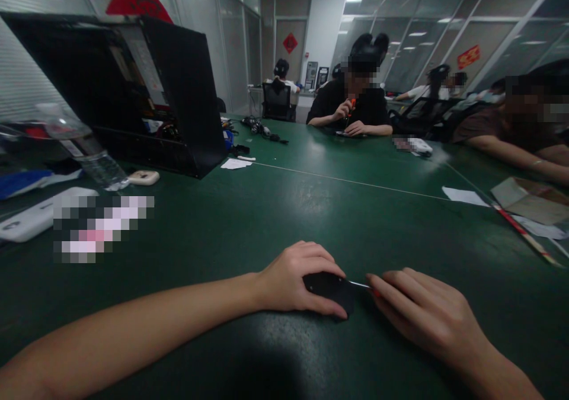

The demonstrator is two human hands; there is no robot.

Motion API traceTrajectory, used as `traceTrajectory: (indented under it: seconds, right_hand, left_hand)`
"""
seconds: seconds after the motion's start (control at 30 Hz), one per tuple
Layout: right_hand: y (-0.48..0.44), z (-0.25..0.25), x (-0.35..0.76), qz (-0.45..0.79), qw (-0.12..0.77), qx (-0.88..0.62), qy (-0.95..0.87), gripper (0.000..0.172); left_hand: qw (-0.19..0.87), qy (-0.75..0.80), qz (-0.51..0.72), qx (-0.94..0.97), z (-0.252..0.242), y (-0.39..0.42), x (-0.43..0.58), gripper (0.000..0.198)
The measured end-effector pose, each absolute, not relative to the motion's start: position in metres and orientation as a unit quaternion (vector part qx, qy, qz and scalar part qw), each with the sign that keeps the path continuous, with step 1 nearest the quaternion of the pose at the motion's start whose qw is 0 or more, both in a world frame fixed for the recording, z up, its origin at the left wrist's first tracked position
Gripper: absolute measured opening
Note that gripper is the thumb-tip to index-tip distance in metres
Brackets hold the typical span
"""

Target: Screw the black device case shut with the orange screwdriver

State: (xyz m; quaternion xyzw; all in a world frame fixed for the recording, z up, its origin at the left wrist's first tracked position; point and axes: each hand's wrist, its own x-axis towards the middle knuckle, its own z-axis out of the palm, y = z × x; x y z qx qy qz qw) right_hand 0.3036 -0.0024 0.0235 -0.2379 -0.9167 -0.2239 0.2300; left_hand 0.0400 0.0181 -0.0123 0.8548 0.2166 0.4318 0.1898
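Observation:
My left hand [306,278] lies curved over a small black casing [331,290] on the green table, thumb at its near side and fingers along its far side. A few small pale dots show on the casing's dark face. In my right hand [427,311] is a screwdriver [359,284], held in a closed grip. Its thin metal shaft points left, with the tip meeting the casing's right edge. Only a bit of red handle shows between the fingers; the rest is hidden by the hand.
At left stands an open black computer case [195,92], with a plastic bottle [95,151] and a white power bank [44,210] nearby. Across the table, a person [351,98] holds an orange tool. Right: a cardboard box [531,198] and paper [464,196].

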Motion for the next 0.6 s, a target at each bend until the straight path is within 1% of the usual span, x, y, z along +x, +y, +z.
traceTrajectory:
  seconds: [0.13, 0.27, 0.43, 0.5, 0.6]
  right_hand:
    - [-0.005, 0.021, 0.294, -0.235, 0.207, -0.247, -0.917, 0.020]
    - [-0.006, 0.015, 0.282, -0.219, 0.209, -0.255, -0.919, 0.027]
    - [-0.007, 0.007, 0.279, -0.144, 0.234, -0.302, -0.913, 0.024]
    - [-0.008, 0.006, 0.280, -0.134, 0.233, -0.316, -0.910, 0.024]
    - [-0.010, 0.007, 0.280, -0.163, 0.226, -0.325, -0.904, 0.026]
  left_hand:
    - [0.214, 0.184, 0.461, 0.841, -0.009, 0.017, 0.041, 0.048]
    - [0.244, 0.170, 0.433, 0.851, -0.010, 0.017, 0.040, 0.051]
    - [0.313, 0.190, 0.384, 0.848, -0.009, 0.024, 0.033, 0.061]
    - [0.336, 0.202, 0.364, 0.845, -0.006, 0.028, 0.030, 0.059]
    - [0.368, 0.213, 0.339, 0.839, -0.002, 0.032, 0.028, 0.054]
